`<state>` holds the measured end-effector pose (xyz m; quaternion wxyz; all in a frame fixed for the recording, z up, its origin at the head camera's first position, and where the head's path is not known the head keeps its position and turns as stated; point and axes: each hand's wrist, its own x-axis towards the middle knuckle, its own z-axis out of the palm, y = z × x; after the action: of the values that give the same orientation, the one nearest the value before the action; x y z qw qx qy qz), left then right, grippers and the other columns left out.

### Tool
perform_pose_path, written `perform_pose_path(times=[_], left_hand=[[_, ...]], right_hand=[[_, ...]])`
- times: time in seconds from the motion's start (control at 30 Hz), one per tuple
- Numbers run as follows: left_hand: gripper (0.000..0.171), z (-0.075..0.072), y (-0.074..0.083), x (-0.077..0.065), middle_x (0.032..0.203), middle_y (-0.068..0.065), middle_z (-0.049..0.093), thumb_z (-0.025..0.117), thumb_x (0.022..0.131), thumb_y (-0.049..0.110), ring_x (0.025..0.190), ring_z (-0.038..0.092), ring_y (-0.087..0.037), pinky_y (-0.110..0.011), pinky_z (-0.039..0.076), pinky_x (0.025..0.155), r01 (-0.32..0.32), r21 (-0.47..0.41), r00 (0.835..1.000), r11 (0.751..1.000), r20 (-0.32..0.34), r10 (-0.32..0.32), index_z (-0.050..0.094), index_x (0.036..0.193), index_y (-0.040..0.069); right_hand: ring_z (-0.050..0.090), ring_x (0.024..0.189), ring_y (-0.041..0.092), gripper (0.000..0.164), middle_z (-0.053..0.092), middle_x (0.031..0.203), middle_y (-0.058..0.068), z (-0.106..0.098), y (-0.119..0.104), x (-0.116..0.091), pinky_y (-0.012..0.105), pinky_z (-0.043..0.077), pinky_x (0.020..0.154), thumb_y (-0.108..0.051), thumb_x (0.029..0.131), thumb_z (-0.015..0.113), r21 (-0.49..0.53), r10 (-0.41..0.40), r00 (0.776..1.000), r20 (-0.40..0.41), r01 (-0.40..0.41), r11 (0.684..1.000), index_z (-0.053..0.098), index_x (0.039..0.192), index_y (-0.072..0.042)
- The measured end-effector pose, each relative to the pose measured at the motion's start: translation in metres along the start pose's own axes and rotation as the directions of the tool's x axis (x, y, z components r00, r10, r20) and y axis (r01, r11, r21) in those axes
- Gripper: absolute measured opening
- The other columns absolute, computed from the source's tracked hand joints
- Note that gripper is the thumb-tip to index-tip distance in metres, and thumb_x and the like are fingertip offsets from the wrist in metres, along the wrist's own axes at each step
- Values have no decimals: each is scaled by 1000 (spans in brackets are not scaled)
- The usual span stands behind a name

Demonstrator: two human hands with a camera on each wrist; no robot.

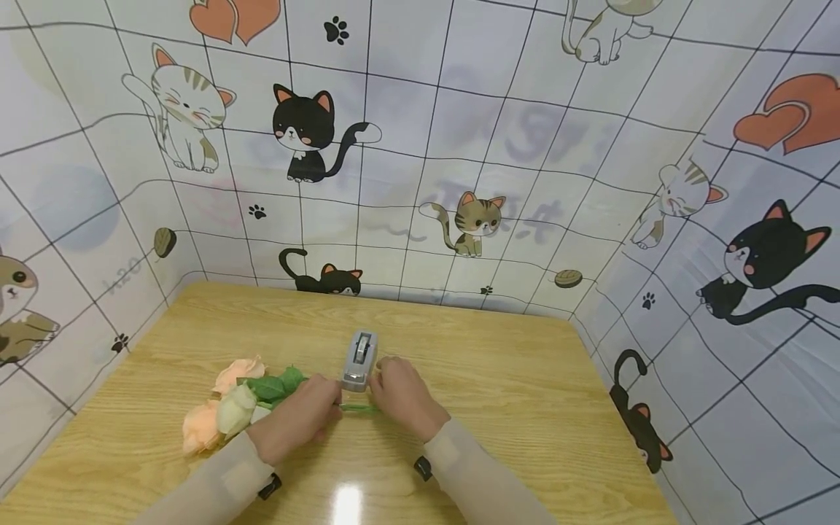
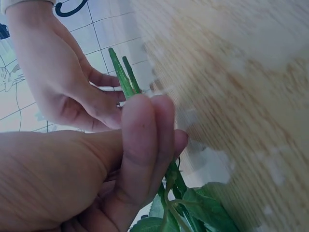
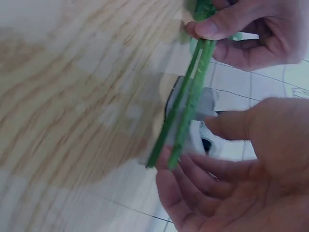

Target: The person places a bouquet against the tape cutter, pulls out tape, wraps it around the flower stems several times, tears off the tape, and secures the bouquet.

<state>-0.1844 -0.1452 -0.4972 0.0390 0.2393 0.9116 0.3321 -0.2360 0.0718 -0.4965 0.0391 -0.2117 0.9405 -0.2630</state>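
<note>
My left hand (image 1: 298,415) pinches the green stems (image 3: 186,111) of a bunch of artificial flowers between thumb and fingers. Peach blooms (image 1: 200,426), a cream rose (image 1: 236,410) and green leaves (image 1: 275,385) lie to its left. Two stem ends stick out past the grip, toward the right. Around those ends is my right hand (image 3: 246,169), its thumb apart from the fingers and the fingertips right at the stem tips. A grey tape dispenser (image 1: 359,361) stands just beyond both hands, partly hidden behind the stems in the right wrist view.
The wooden table (image 1: 512,408) ends at a cloth wall (image 1: 400,175) printed with cats and grid lines, which also rises on the left and right sides. Black bands (image 1: 423,468) sit at both wrists over light sleeves.
</note>
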Motion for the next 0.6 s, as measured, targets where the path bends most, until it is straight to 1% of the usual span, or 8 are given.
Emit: perform_pose_path(times=[0.03, 0.1, 0.2, 0.3, 0.37, 0.43, 0.5, 0.6], left_hand=[[27, 0, 0, -1, 64, -3, 65, 78, 106, -6, 43, 47, 3, -17, 39, 45, -7, -6, 1000, 1000, 5, 7, 70, 82, 3], [27, -1, 0, -2, 66, -2, 65, 76, 107, -6, 44, 46, 3, -16, 38, 45, -13, -2, 1000, 1000, 17, 13, 68, 84, 3], [26, -2, 1, -3, 72, 0, 64, 73, 110, -6, 51, 48, 2, -16, 40, 46, -25, 36, 999, 999, 26, 24, 67, 87, 5], [26, -2, 3, -4, 79, 0, 67, 75, 106, -11, 61, 52, -1, -19, 44, 49, -43, 86, 999, 995, 22, 42, 68, 88, 7], [25, -2, 5, -3, 83, -1, 69, 76, 105, -12, 67, 54, -3, -20, 47, 52, -49, 103, 999, 993, 15, 48, 68, 89, 7], [25, -2, 7, -3, 86, -1, 70, 76, 105, -10, 69, 54, -4, -21, 48, 54, -41, 102, 999, 994, 17, 39, 68, 90, 7], [24, -2, 8, -3, 85, -1, 69, 77, 108, -5, 66, 55, -4, -21, 48, 52, -13, 78, 1000, 997, 27, 11, 68, 89, 7], [23, -2, 8, -2, 83, -2, 69, 78, 110, 2, 57, 56, -5, -22, 48, 50, 33, 27, 998, 999, 48, -35, 69, 89, 7]], right_hand=[[52, 66, 7, 24, 70, 87, 4, -2, 0, -3, 23, 45, 56, -16, 117, 72, 28, -16, 999, 34, 15, 999, 81, 118, 6], [48, 62, 3, 24, 64, 80, -5, -5, 0, -9, 20, 41, 56, -20, 119, 70, 70, -65, 992, 112, 57, 996, 84, 118, 0], [44, 63, 1, 28, 54, 75, -11, -8, 1, -14, 20, 39, 60, -26, 122, 65, 72, -159, 960, 231, 146, 987, 82, 108, -8], [45, 65, 1, 30, 50, 74, -12, -7, 2, -15, 19, 41, 63, -28, 124, 61, 61, -211, 929, 303, 202, 978, 78, 105, -11], [47, 67, 0, 30, 52, 75, -13, -6, 3, -16, 18, 43, 66, -28, 124, 61, 53, -223, 921, 320, 218, 975, 79, 106, -12], [50, 70, -1, 28, 56, 77, -13, -5, 5, -16, 18, 46, 68, -26, 123, 62, 58, -226, 918, 326, 219, 974, 82, 109, -12], [51, 72, -2, 27, 61, 79, -12, -4, 7, -16, 17, 47, 70, -24, 122, 63, 70, -230, 919, 321, 219, 973, 85, 112, -11], [52, 72, -3, 26, 64, 81, -11, -3, 9, -17, 16, 48, 70, -22, 121, 65, 96, -242, 919, 311, 223, 970, 87, 113, -10]])
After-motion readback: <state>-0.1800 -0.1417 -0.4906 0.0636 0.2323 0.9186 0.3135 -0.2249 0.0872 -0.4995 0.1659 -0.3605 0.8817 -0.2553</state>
